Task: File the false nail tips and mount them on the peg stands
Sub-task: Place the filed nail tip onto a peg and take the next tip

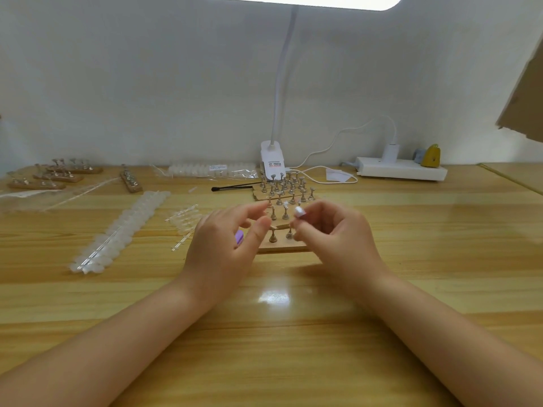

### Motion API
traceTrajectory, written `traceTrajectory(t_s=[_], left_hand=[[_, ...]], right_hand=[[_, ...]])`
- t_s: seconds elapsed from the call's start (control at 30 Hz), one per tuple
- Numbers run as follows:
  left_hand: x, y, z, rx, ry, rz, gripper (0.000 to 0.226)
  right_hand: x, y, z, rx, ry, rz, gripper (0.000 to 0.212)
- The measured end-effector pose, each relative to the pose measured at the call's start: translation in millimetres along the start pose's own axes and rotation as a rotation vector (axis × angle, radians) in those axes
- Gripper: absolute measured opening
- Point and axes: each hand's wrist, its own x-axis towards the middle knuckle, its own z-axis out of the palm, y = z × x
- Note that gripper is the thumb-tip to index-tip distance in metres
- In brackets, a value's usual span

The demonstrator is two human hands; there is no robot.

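A wooden table (411, 259) is spread with work: strips of unfiled false nail tips (117, 230) lie at the left, and rows of peg stands (282, 198) are ranged at the centre on wooden bases, the nearest base (283, 245) lying just behind the hands. The left hand (223, 245) is held loosely curled around a purple nail file (239, 237), only an end of which is seen. A single nail tip (299, 212) is pinched between the fingertips of the right hand (338, 236), raised above the nearest pegs; its exact shape is blurred. For the mounting to be done well, the tip should be kept level, its underside centred over a bare peg head, and pressed down gently so neighbouring pegs are not knocked
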Motion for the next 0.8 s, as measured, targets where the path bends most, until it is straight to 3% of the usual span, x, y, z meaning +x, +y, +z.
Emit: traceTrajectory(t_s=[0.07,0.17,0.33,0.63,0.8], left_hand=[[1.6,-5.9,-0.2,0.01,0.008,-0.06,0.023],[4.0,-15.0,1.4,0.099,-0.035,-0.166,0.033],[5.6,-23.8,2.6,0.288,-0.073,-0.315,0.042],[5.9,-27.5,4.8,0.436,-0.154,-0.327,0.045],[5.3,-31.1,5.3,0.464,-0.148,-0.314,0.044]], right_hand=[[5.6,1.2,-8.3,0.053,0.084,0.037,0.009],[11.7,8.7,-19.4,-0.006,0.147,0.099,0.004],[17.4,25.4,-26.2,-0.194,0.108,0.233,0.006],[23.4,32.2,-28.7,-0.331,0.062,0.39,0.011],[22.6,33.2,-29.8,-0.389,0.027,0.377,0.009]])
